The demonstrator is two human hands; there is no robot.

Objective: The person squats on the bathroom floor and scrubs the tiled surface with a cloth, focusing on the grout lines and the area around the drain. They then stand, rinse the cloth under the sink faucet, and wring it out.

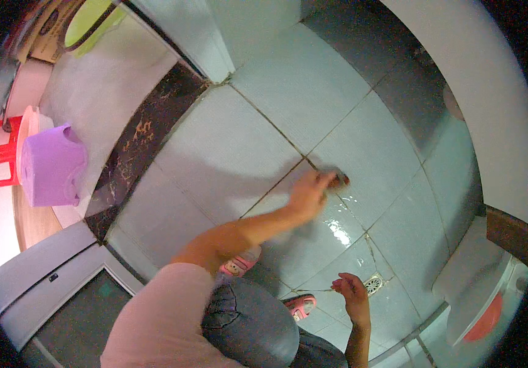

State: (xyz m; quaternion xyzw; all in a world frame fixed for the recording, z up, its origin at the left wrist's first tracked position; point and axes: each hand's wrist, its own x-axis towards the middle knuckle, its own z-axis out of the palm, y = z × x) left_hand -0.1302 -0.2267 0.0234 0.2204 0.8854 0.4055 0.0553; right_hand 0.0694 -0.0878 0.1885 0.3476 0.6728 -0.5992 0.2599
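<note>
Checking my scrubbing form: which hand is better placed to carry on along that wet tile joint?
Left, probably. The left hand already presses a small brown scrubber onto the joint, arm stretched out. The right hand hangs empty near the drain, off the joint.

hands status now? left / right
Left hand: closed on a small brown scrubber, pressed to the wet floor tile.
Right hand: empty, fingers loosely curled, near the floor drain.
</note>
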